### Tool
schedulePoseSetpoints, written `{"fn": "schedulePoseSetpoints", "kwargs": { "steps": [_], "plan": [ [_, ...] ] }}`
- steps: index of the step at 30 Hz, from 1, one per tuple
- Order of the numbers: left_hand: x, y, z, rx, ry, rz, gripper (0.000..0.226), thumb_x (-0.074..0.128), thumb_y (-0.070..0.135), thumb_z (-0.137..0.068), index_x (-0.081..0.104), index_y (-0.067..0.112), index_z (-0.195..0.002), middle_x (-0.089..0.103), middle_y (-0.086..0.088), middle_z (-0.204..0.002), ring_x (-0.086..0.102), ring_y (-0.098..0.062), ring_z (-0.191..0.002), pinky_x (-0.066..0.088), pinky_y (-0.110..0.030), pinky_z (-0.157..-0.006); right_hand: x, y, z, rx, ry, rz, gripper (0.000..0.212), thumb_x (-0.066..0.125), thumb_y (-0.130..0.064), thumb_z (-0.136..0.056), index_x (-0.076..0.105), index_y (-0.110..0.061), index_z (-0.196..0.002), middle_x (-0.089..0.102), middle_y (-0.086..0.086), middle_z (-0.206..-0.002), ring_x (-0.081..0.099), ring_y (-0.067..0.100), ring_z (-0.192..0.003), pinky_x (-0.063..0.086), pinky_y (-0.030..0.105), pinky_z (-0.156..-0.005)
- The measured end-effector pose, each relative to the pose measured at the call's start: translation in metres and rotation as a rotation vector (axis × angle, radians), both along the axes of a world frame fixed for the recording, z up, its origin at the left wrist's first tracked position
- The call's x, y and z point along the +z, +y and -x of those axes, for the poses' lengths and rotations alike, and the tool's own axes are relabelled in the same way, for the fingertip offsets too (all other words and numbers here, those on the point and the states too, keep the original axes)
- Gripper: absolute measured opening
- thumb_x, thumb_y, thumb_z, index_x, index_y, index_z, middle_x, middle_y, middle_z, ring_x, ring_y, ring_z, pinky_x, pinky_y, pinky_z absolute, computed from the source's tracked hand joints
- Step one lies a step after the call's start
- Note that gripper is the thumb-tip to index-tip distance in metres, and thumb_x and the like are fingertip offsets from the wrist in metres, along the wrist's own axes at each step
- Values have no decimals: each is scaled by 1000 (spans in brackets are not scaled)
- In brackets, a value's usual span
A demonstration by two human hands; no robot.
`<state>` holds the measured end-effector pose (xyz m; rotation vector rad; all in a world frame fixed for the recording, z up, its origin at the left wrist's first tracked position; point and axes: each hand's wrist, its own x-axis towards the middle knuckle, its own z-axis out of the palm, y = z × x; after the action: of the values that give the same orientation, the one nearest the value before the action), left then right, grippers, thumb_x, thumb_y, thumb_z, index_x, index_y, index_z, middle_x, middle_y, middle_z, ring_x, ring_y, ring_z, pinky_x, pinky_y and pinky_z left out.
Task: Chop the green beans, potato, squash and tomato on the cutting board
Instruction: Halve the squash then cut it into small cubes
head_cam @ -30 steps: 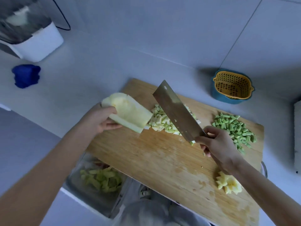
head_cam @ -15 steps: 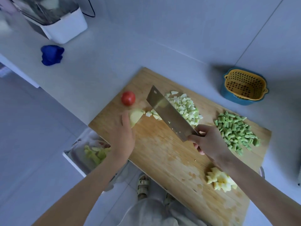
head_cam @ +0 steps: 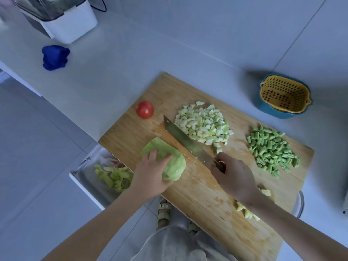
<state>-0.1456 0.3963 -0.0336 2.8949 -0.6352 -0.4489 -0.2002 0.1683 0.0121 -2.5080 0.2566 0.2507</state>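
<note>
Head view: left hand [head_cam: 150, 176] curls over the pale green peeled squash half [head_cam: 176, 166] at the wooden cutting board's [head_cam: 188, 187] near-left, just left of the steel cleaver [head_cam: 186, 140] gripped by the right hand [head_cam: 235, 176], their long axes roughly parallel.

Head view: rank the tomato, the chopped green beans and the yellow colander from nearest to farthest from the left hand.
1. Tomato, just beyond the left hand, at the far-left corner of the board.
2. Chopped green beans, across the board on the right.
3. Yellow colander, off the board, far right.
</note>
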Motion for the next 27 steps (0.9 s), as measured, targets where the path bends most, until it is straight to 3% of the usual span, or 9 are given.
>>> {"fn": "schedulePoseSetpoints", "kwargs": {
  "steps": [3,8,14,20,27],
  "plan": [
    [4,14,-15,135,-13,99,66,55,55,-84,40,21,-139,39,-9,-139,42,-23,-124,38,-37,-102,0,10,1,84,-42,50,25,48,-21,-93,46,-18,-68,43,-8,-46,37,7,-37,20,20,-39],
    [1,26,-35,368,133,218,80,62,58,-78,40,8,-137,48,-9,-130,49,-22,-117,41,-31,-93,12,27,-7,176,-65,103,29,42,-23,-97,41,-14,-69,37,-7,-46,30,8,-36,18,24,-40],
    [-6,28,-47,403,158,223,77,69,62,-68,51,12,-123,53,-4,-117,52,-21,-106,45,-37,-91,24,45,-13,242,36,285,29,32,-29,-99,35,-19,-72,37,-5,-49,31,13,-39,20,28,-41],
    [-14,32,-55,385,206,290,72,74,60,-64,51,11,-111,52,0,-107,49,-17,-102,44,-39,-90,30,54,-28,239,120,341,25,30,-28,-98,39,-18,-76,43,-2,-53,36,15,-44,28,30,-46],
    [-19,35,-61,356,233,418,62,81,48,-62,48,9,-98,47,-3,-101,45,-18,-95,42,-33,-82,34,46,-47,252,259,234,23,37,-25,-97,44,-16,-77,48,-1,-59,41,14,-50,28,30,-47]
  ]
}}
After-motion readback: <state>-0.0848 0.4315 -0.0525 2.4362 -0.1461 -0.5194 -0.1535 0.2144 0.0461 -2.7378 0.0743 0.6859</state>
